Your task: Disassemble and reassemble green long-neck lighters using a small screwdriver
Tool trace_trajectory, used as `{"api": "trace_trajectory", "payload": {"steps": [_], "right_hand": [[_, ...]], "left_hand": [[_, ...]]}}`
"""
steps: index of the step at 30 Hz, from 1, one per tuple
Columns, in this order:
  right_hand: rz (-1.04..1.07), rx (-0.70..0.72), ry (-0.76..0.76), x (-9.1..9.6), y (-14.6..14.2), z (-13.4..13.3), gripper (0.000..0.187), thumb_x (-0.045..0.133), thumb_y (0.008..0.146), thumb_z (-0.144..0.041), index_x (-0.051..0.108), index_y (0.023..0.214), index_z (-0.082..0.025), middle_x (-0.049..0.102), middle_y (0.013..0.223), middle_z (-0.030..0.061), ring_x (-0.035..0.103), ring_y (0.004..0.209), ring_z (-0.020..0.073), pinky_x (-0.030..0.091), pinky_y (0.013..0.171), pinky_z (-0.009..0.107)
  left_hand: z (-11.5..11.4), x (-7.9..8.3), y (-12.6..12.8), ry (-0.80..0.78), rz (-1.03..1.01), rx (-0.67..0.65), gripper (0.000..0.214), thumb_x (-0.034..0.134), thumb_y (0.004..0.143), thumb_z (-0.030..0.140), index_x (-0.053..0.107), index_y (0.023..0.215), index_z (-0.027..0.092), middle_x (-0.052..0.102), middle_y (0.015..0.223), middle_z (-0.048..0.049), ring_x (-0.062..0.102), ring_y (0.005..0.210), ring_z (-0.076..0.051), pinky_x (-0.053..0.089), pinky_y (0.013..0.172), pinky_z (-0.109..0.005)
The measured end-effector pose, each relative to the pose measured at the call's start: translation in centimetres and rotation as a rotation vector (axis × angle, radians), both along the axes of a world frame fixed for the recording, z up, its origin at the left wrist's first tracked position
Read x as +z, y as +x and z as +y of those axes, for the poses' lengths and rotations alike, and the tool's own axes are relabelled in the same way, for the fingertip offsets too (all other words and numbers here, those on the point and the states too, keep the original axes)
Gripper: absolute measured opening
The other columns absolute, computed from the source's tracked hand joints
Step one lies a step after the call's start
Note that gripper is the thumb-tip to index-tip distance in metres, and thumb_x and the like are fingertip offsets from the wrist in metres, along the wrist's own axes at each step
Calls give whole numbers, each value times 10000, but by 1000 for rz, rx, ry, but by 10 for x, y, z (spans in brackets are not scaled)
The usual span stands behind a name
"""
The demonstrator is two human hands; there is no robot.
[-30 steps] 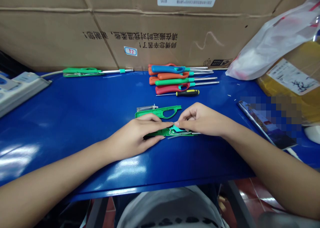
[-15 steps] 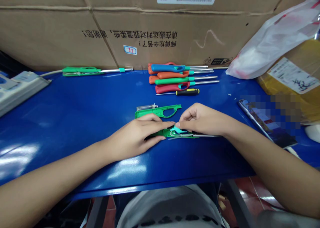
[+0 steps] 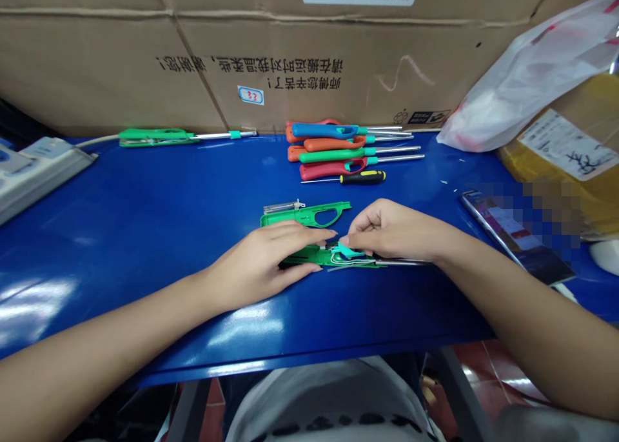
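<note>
Landmark: slim screwdriver with black-and-yellow plastic handle (image 3: pixel 362 178). Nearer the body than the screwdriver, flat on the glossy blue tabletop (image 3: pixel 145 235): long green plastic half-shell (image 3: pixel 309 256), open side up. Probably light and stiff, perhaps inclined to skid on so smooth a surface; best held by the long side edges at the broad end, clear of the interior. Thin white wires (image 3: pixel 341 261) likely soft, easily snagged or tugged loose. Small turquoise plastic piece (image 3: pixel 347 251) presumably hard, light and fiddly; best nipped by the top edge with fingertips. In looks: bright green hollow casing, turquoise piece near mid-length, wires curving along its near side, slender silvery metal tube (image 3: pixel 401 262) extending from one end. Cannot tell how firmly anything sits. Left hand (image 3: pixel 265 255): thumb and forefinger spread, laid over the broad end; underside hidden, cannot tell whether clasping or merely pressing. Right hand (image 3: pixel 384 232): thumb and forefinger pinched together on the turquoise piece, other fingers curled in. Between screwdriver and working casing: second green plastic half-shell with oval loop (image 3: pixel 304 216), narrow clear cylinder (image 3: pixel 280 208) just beside it. Beyond the screwdriver: stacked long-necked lighters in blue, orange, green and red plastic (image 3: pixel 331 157).
</note>
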State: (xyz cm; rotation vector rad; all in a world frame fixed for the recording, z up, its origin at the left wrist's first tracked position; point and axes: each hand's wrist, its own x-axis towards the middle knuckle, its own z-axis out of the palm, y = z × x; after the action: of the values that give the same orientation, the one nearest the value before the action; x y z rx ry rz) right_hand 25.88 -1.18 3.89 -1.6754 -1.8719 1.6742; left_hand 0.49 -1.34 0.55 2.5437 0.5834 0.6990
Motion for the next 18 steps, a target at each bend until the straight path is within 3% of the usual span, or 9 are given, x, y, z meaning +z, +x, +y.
{"api": "trace_trajectory", "payload": {"steps": [10, 18], "right_hand": [[-17, 15, -14, 1, 2, 1, 378, 705, 812, -438, 580, 565, -180, 466, 486, -43, 327, 439, 62, 213, 445, 247], [-14, 29, -17, 4, 3, 1, 360, 685, 821, -410, 576, 568, -179, 438, 474, -48, 318, 429, 58, 205, 437, 241]], "left_hand": [[0, 0, -1, 54, -14, -19, 425, 671, 975, 241, 603, 1394, 212, 763, 1188, -80, 725, 1051, -193, 590, 962, -308], [-1, -1, 0, 45, 2, -42, 397, 652, 986, 235, 600, 1375, 175, 750, 1174, -102, 710, 1052, -204, 586, 954, -337]]}}
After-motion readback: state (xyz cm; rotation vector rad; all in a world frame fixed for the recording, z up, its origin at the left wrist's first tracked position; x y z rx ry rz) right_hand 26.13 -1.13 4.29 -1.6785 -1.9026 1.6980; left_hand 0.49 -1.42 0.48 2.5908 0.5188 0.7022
